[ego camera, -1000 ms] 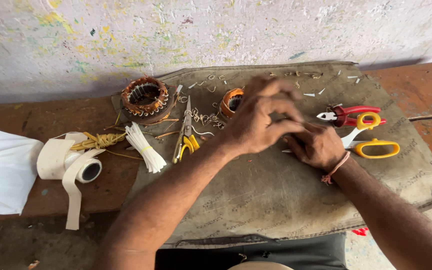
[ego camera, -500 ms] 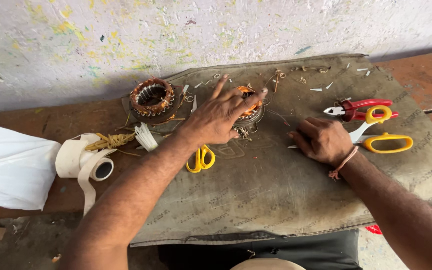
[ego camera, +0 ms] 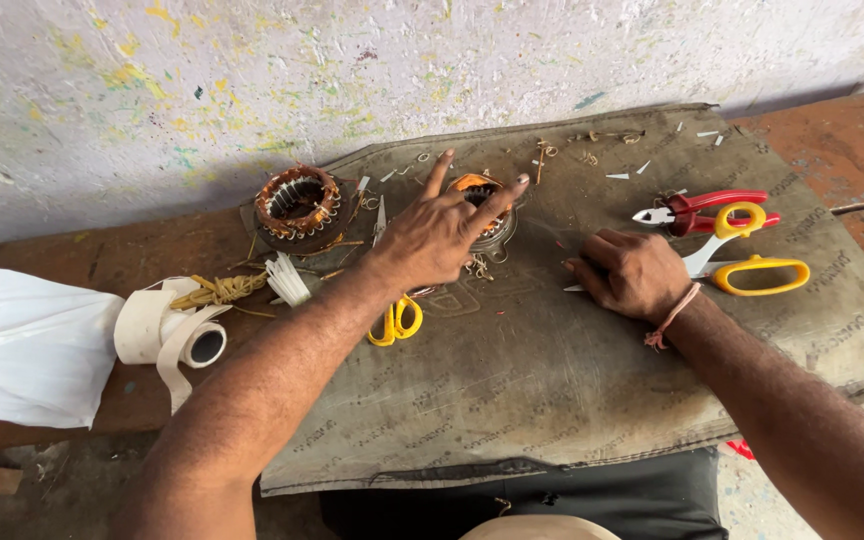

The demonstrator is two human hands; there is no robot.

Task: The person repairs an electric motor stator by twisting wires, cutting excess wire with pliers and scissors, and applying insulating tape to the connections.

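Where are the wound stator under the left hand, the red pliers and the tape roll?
wound stator (ego camera: 474, 186), head view, orange winding beside the fingers.
red pliers (ego camera: 712, 201), head view, upper red handle.
tape roll (ego camera: 142, 325), head view, pale outer wrap.

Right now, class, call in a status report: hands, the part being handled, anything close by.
Left hand open, fingers spread on small copper-wound stator. Right hand curled on mat. Yellow-handled scissors beside it.

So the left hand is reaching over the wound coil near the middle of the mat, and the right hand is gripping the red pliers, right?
Not quite. The left hand does reach over the wound coil, but the right hand rests closed on the mat, apart from the red pliers. The head view shows this.
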